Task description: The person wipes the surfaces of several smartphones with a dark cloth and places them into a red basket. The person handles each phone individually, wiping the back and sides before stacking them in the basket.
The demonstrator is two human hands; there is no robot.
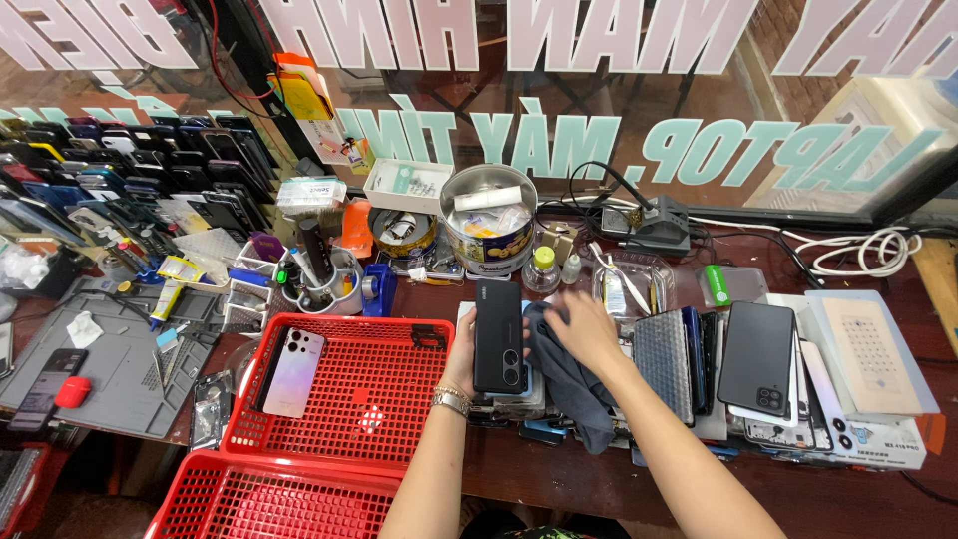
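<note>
Phone point(293, 373) in basket point(399, 331), left.

Dark wooden bench point(559, 469) under red baskets point(349, 399), stacked phones point(758, 359).

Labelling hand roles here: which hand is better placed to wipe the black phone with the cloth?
Right. The right hand already rests on the dark cloth beside the black phone; the left hand is occupied gripping that phone upright.

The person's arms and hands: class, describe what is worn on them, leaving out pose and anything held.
Both forearms are bare, with no sleeves in view. The left hand has a metal bracelet or watch band, silver and gold in tone, around its wrist. The right hand wears nothing that shows: no glove, ring or band can be seen.
</note>
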